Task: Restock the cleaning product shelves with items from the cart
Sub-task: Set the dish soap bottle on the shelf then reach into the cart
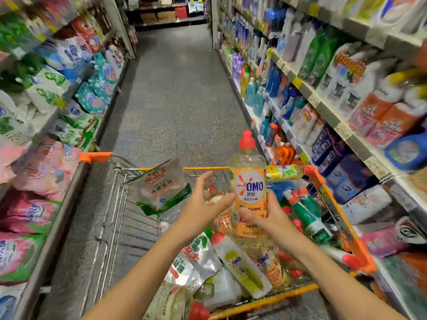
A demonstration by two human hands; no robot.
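Two bare forearms are stretched forward over a wire cart, seen from above. Far left of all the fingers, the left shelves are packed with soft detergent bags, all blurred. A clear pouch with green edges is propped in the cart just left of the left fingers.

The left hand is raised with its palm turned to the right. Its fingers are straight and slightly spread, pointing up and away, and nothing is held by them. Its thumb is stretched rightward toward the label of the bottle; whether the tip touches it cannot be told.

The bottle, clear with an orange OMO label and a red cap, is held upright above the cart's load, directly right of the left fingers. It is gripped at its lower half by the right hand. The thumb is laid across the front of the label, and the fingers are curled round the right side and back.

Below both hands, more bottles and pouches are heaped in the cart, among them a white bottle lying on its side. Right of the right fingers, green bottles with orange-red caps are lying slanted near the cart's right side. Farther right, the right shelves are lined with bottles and boxes, also blurred.
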